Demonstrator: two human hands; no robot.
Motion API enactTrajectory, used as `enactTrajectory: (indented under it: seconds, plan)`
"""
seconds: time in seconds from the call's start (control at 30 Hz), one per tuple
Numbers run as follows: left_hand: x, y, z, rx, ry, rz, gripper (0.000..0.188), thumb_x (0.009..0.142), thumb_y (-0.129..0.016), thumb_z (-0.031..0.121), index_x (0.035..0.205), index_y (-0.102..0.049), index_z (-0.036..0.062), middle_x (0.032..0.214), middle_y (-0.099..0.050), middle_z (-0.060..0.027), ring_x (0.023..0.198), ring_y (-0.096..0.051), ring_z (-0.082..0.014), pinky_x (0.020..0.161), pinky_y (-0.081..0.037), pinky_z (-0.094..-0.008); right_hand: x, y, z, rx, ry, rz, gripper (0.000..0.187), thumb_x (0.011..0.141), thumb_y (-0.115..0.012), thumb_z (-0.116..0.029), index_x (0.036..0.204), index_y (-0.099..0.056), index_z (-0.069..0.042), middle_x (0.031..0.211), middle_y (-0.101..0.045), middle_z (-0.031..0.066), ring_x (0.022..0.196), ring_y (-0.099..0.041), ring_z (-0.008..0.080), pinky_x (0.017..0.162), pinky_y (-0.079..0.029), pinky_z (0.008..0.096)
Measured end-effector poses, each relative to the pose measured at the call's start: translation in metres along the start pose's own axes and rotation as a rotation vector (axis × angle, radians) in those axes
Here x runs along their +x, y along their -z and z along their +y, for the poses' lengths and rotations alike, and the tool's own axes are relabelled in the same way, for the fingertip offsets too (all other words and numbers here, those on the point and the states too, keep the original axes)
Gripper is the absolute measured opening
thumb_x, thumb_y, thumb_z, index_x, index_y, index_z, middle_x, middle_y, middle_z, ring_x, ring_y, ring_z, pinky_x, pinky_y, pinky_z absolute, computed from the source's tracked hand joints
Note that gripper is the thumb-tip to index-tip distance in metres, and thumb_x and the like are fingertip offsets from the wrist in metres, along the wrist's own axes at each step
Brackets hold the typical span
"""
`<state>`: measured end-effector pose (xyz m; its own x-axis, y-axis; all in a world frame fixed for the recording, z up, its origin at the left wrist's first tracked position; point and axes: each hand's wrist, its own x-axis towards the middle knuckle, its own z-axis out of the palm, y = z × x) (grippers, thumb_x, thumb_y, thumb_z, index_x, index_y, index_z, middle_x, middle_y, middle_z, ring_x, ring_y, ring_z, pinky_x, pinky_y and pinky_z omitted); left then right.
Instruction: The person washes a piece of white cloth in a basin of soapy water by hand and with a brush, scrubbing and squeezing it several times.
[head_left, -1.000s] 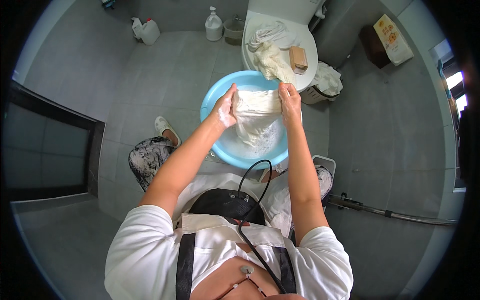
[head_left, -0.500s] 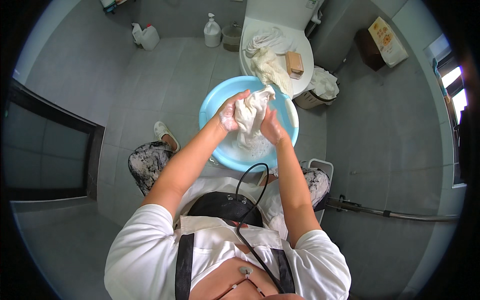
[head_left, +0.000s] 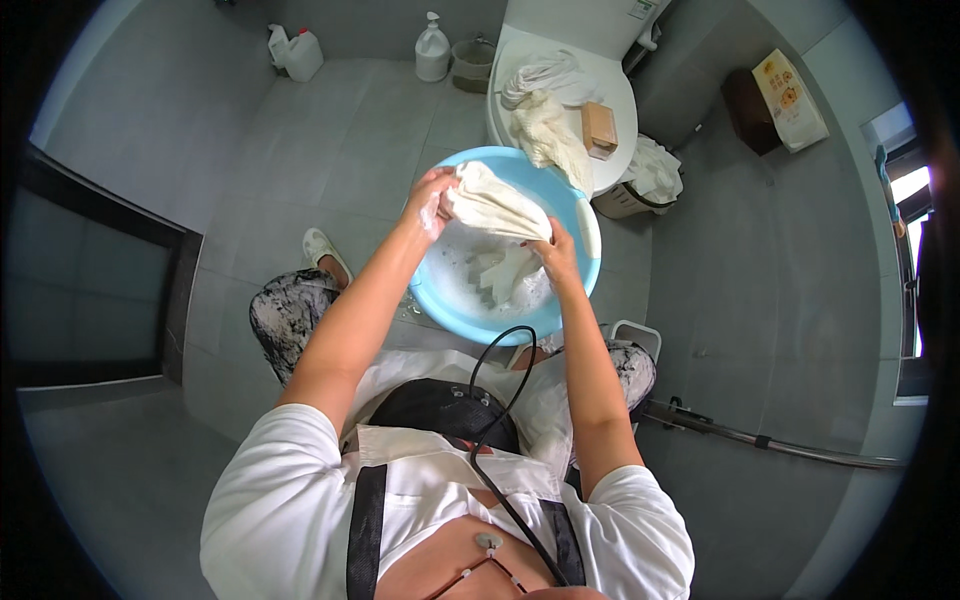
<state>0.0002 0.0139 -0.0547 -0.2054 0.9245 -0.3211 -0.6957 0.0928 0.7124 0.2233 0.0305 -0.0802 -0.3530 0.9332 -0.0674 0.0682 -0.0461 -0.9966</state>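
Observation:
Above a light-blue basin [head_left: 440,307], a wet white cloth [head_left: 497,204], long and somewhat sock-shaped, is stretched between my two hands. Its upper left end is gripped by my left hand [head_left: 430,203], which has suds on it. The lower right end is pinched in my right hand [head_left: 557,257], whose fingertips are partly hidden. Below, more white fabric [head_left: 508,275] lies in the sudsy water [head_left: 453,265]. A cream knit garment [head_left: 550,138] hangs from the toilet lid over the basin's far rim.
On the closed toilet [head_left: 619,80] rest white fabric [head_left: 552,78] and a brown block-shaped box [head_left: 599,130]. Beside it stands a basket [head_left: 625,200] of white material. A pump bottle [head_left: 432,52], a small bucket [head_left: 472,66] and white jugs [head_left: 302,57] line the back wall. A black cable [head_left: 490,440] loops before me.
The cloth, bunched upright between my hands before, is now drawn out sideways. My left hand has moved left and up; my right hand has closed on the other end. Fabric in the water now shows.

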Motion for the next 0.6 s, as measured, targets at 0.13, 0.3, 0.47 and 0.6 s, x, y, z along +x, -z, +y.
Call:
enactTrajectory:
  seconds: [0.13, 0.3, 0.47, 0.6]
  plan:
    - [0.003, 0.026, -0.029, 0.109, 0.087, 0.118, 0.037, 0.066, -0.049, 0.000, 0.103, -0.045, 0.0017, 0.090, -0.052, -0.0089, 0.077, -0.054, -0.0189, 0.065, -0.048, -0.0305, 0.000, -0.005, -0.032, 0.088, 0.013, -0.082, 0.050, 0.064, -0.046, 0.006, 0.113, -0.041, -0.002, 0.096, -0.055, 0.0111, 0.076, -0.055, 0.0147, 0.067, -0.044, 0.0258]
    - [-0.002, 0.030, -0.045, -0.018, 0.090, 0.270, 0.036, 0.066, -0.048, -0.001, 0.102, -0.049, 0.0054, 0.082, -0.049, -0.0059, 0.068, -0.049, -0.0153, 0.063, -0.044, -0.0273, -0.010, -0.011, -0.085, 0.196, 0.070, -0.109, 0.069, 0.059, -0.046, 0.001, 0.126, -0.035, -0.005, 0.103, -0.053, 0.0080, 0.084, -0.053, 0.0139, 0.069, -0.044, 0.0236]
    - [-0.002, 0.026, -0.054, -0.118, 0.141, 0.094, 0.035, 0.076, -0.056, 0.019, 0.107, -0.049, 0.0074, 0.095, -0.046, -0.0054, 0.086, -0.050, -0.0184, 0.081, -0.042, -0.0321, -0.010, -0.004, -0.112, 0.273, 0.070, -0.208, 0.068, 0.058, -0.047, 0.001, 0.125, -0.038, -0.005, 0.106, -0.052, 0.0062, 0.085, -0.053, 0.0122, 0.064, -0.043, 0.0200]
    - [-0.026, -0.011, -0.031, -0.179, 0.352, -0.329, 0.049, 0.080, -0.056, 0.036, 0.118, -0.044, 0.0072, 0.111, -0.048, -0.0069, 0.104, -0.046, -0.0204, 0.092, -0.035, -0.0350, -0.005, 0.001, -0.110, 0.347, 0.043, -0.254, 0.066, 0.059, -0.047, -0.002, 0.125, -0.039, -0.004, 0.107, -0.052, 0.0064, 0.087, -0.054, 0.0127, 0.067, -0.044, 0.0203]
